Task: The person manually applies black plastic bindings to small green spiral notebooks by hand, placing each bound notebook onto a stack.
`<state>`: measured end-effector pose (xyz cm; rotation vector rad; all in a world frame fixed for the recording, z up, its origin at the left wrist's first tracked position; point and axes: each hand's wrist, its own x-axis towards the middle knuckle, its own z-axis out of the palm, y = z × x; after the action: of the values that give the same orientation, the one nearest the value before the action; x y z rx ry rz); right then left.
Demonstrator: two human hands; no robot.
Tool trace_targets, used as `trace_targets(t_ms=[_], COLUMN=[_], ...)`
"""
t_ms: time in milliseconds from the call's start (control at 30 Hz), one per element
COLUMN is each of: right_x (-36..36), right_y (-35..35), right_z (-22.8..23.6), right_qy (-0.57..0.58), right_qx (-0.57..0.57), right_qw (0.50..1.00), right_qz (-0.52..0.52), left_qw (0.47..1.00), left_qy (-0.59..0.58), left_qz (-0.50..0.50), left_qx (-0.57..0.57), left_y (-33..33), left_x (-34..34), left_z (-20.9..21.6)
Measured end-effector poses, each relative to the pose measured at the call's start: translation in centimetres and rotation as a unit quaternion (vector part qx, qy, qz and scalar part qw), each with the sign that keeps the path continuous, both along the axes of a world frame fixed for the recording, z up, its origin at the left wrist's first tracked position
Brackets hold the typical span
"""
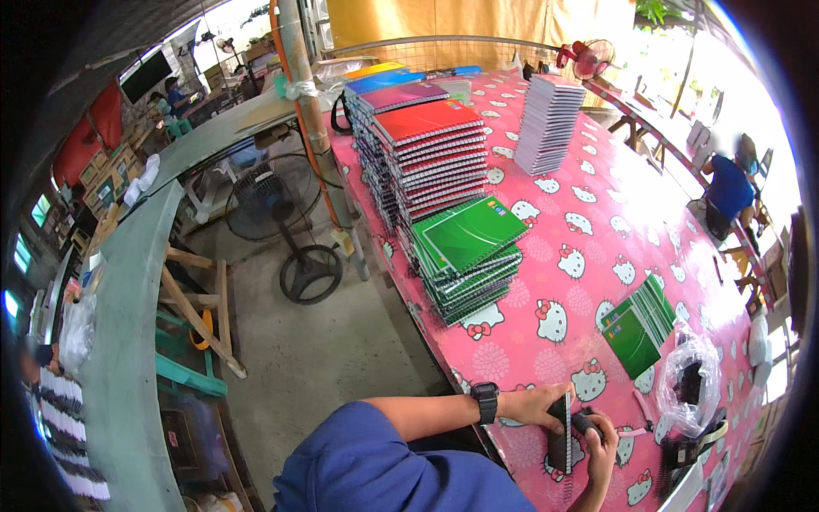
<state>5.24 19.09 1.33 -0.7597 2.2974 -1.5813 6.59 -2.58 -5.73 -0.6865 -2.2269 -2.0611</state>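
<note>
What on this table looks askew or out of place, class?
The small green notebook pile lies fanned and slanted, unlike the squarer tall stacks. A crumpled clear plastic bag sits loose beside it. Nothing looks spilled or damaged.

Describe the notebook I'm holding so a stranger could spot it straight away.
Start at the pink patterned tablecloth covering the long table, then come to its near edge. There the left hand and right hand grip one notebook standing on edge. Unlike the flat green stack, it shows a dark cover.
</note>
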Motion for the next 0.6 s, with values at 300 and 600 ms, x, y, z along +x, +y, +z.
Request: trace_targets(t_ms=[300,600], right_x=[-1.8,1.6], right_y=[0.5,-3.1], right_z=[-0.7,3.4], right_qy=[0.101,0.195], right_qx=[0.154,0.051], right_qw=[0.98,0.972], right_qz=[-0.08,-0.117], left_qw=[0.999,0.995], left_qy=[-0.016,0.091], left_qz=[0.01,0.05], left_qx=[-0.034,0.01], left_y=[0.0,-0.1], left_x=[0.6,0.2], left_z=[1.1,7.2])
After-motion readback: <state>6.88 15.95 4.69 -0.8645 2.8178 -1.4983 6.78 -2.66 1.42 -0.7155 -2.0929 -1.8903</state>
